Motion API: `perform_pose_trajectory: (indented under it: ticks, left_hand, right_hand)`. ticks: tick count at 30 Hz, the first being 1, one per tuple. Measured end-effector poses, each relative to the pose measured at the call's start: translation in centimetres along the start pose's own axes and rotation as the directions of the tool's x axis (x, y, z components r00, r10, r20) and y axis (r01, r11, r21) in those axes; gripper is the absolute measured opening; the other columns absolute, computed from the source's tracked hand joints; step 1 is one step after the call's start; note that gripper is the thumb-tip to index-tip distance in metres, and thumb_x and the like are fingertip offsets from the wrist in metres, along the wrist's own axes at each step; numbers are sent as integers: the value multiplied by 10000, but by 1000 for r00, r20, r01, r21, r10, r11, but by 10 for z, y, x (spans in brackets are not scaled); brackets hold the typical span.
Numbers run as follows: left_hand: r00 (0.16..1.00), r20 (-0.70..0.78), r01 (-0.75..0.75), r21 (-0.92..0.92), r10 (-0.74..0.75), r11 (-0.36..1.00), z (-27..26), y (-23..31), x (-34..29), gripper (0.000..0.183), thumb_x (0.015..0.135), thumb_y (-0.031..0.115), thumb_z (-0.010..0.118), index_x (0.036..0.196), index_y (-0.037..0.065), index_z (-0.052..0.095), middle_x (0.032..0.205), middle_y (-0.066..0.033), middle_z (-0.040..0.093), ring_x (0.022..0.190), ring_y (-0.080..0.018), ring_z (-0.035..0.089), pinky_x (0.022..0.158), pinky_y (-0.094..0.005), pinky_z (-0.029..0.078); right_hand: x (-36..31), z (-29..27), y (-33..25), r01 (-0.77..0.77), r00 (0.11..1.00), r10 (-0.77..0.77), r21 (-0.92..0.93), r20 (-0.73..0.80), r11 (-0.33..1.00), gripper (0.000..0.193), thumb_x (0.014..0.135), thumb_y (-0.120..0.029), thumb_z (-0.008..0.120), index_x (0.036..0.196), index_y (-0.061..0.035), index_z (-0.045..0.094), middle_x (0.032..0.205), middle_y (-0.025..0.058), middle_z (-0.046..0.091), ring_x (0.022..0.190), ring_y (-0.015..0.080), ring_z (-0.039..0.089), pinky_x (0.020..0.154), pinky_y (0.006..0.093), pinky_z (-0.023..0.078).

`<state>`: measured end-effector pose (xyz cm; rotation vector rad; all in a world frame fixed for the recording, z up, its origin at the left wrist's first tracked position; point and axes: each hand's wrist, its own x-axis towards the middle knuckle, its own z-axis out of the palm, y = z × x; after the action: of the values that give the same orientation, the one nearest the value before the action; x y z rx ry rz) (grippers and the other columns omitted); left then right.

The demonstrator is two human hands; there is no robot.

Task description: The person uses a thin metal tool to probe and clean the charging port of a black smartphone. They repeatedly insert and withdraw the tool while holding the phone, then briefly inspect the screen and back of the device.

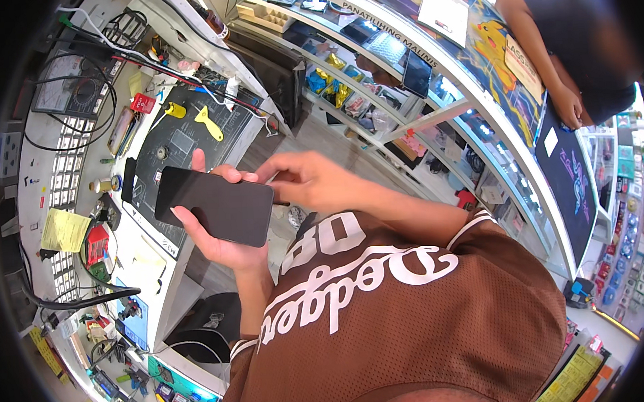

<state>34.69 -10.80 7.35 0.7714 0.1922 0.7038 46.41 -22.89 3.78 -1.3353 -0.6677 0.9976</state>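
A dark smartphone (218, 205) with a black, unlit screen lies tilted in my left hand (227, 247). The thumb rests over its near edge, and the other fingers come up behind the far edge. My right hand (310, 180) is at the phone's right end, with thumb and fingers closed together by its corner. Whatever sits between those fingertips is too small and hidden to make out. Left of the phone, a dark work mat (179, 139) covers part of the white workbench (148, 241).
A yellow scraper-like tool (209, 125) and a yellow bottle (176, 110) lie on the mat. Cables (89, 303) hang over the bench's left side. A glass display counter (431, 60) runs along the right. Another person's arm (542, 55) leans on that counter.
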Motion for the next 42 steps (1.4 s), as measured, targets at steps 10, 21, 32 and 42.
perform_pose_trajectory:
  ticks: [10, 21, 32, 42]
  left_hand:
    - [995, -98, -36, -45, 31, 998, -22, 20, -5, 776, 1085, 604, 312, 1521, -28, 424, 1042, -144, 629, 943, -277, 625, 895, -386, 525]
    - [986, -124, -113, -27, 109, 993, -30, 37, -12, 780, 1082, 607, 341, 1524, -33, 402, 1048, -141, 622, 968, -267, 611, 935, -378, 508]
    - [994, -92, -59, -27, 56, 998, -19, 42, -4, 782, 1077, 567, 414, 1527, -72, 385, 1068, -124, 585, 988, -258, 578, 941, -355, 480]
    - [990, -124, -80, -45, 74, 996, -24, 43, -4, 801, 1074, 604, 383, 1517, -63, 402, 1053, -134, 588, 976, -278, 584, 928, -365, 486]
  right_hand:
    - [6, -313, 70, -857, 398, -50, -390, -916, 337, 927, 902, -705, 619, 1358, 102, 597, 1364, 323, 618, 1340, 460, 544, 1164, 479, 386]
    - [-13, -317, 82, -3, 516, 176, 204, -838, 979, 649, 860, -244, 844, 1381, 25, 564, 1195, 167, 703, 973, 265, 737, 883, 383, 590]
    - [-42, -199, 84, 385, 905, -62, 752, -420, 535, 737, 1092, -580, 311, 1502, 18, 443, 1410, 295, 569, 1143, 368, 663, 961, 497, 583]
    - [-43, -178, 41, 330, 925, -79, 682, -372, 653, 1013, 993, -800, 237, 1511, 49, 426, 1369, 286, 599, 1074, 330, 690, 937, 453, 605]
